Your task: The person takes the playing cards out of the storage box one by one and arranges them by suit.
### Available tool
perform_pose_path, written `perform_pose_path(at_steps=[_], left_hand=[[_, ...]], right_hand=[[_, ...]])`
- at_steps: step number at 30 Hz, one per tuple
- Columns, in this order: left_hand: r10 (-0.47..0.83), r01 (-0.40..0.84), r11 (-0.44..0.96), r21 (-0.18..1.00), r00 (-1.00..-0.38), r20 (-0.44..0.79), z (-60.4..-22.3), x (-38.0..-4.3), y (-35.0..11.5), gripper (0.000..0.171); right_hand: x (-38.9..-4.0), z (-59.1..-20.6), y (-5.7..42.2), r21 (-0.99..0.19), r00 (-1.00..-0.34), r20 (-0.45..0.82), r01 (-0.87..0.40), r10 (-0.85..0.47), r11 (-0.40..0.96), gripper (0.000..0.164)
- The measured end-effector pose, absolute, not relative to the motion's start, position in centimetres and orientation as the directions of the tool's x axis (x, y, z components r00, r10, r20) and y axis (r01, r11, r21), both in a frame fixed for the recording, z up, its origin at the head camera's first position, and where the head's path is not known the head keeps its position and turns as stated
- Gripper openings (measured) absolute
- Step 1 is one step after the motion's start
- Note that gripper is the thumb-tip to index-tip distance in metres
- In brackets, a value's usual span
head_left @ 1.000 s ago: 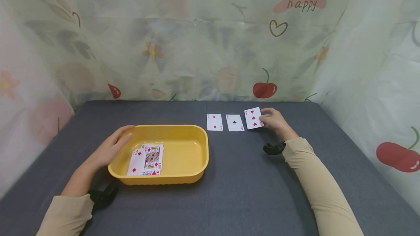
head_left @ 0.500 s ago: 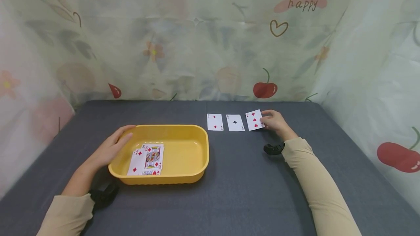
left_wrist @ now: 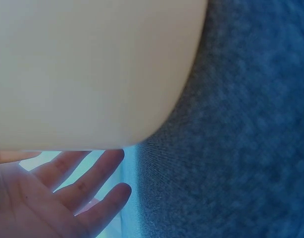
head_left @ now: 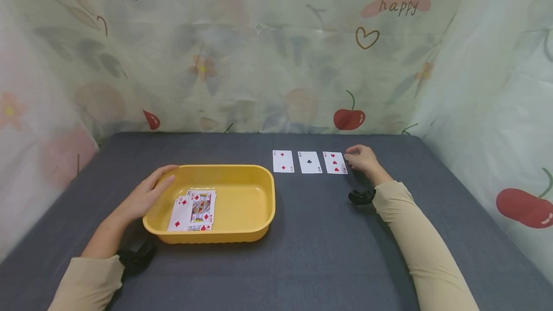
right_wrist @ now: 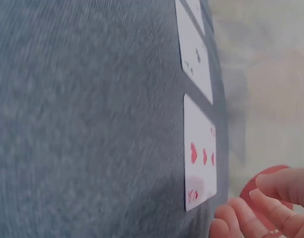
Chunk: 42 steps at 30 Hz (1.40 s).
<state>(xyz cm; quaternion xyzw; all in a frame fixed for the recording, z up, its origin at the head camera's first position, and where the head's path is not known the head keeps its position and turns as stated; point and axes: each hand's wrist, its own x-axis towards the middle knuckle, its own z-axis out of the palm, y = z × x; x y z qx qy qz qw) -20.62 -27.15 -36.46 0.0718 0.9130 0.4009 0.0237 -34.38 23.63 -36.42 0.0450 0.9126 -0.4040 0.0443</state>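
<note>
Three playing cards lie face up in a row at the back: a two of diamonds (head_left: 282, 161), an ace of clubs (head_left: 309, 162) and a three of hearts (head_left: 335, 162). Just right of the three of hearts is my right hand (head_left: 364, 163), its fingers loosely bent and free of the card in the right wrist view. My left hand (head_left: 147, 192) rests at the left end of a yellow tray (head_left: 252, 232); the left wrist view has its fingers (left_wrist: 87, 183) spread and fairly straight beside the tray wall. Inside lie several overlapping cards, a king of diamonds (head_left: 201, 208) uppermost.
A dark grey cloth (head_left: 311, 248) covers the table. Patterned curtains (head_left: 259, 71) hang behind it and along both sides. A black band with a device (head_left: 362, 197) sits on the right wrist, another (head_left: 137, 257) on the left.
The three of hearts has come down from a tilt in my right hand's fingers to lie flat beside the ace of clubs, and the fingers have let go. My left hand and the tray have stayed put.
</note>
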Motion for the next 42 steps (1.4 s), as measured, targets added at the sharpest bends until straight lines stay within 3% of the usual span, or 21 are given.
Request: perform_pose_path(at_steps=[10,18,29,42], left_hand=[[0.151,0.118,0.666,0.737,-0.988,0.022,-36.5,-20.6,-27.2,0.057],[0.155,0.121,0.664,0.738,-0.988,0.023,-36.4,-20.8,-27.1,0.056],[0.157,0.12,0.663,0.739,-0.987,0.02,-36.3,-20.6,-27.1,0.056],[0.155,0.124,0.67,0.732,-0.988,0.025,-36.3,-20.6,-27.1,0.056]], right_hand=[[-33.6,-34.6,20.3,-0.789,-0.983,-0.099,-0.016,-0.153,0.614,0.04],[-31.8,-32.3,15.1,-0.841,-0.942,-0.066,-0.124,-0.328,0.527,0.04],[-29.0,-29.9,7.8,-0.843,-0.809,0.004,-0.319,-0.588,0.433,0.03],[-27.8,-29.7,1.1,-0.812,-0.683,0.025,-0.44,-0.73,0.384,0.028]])
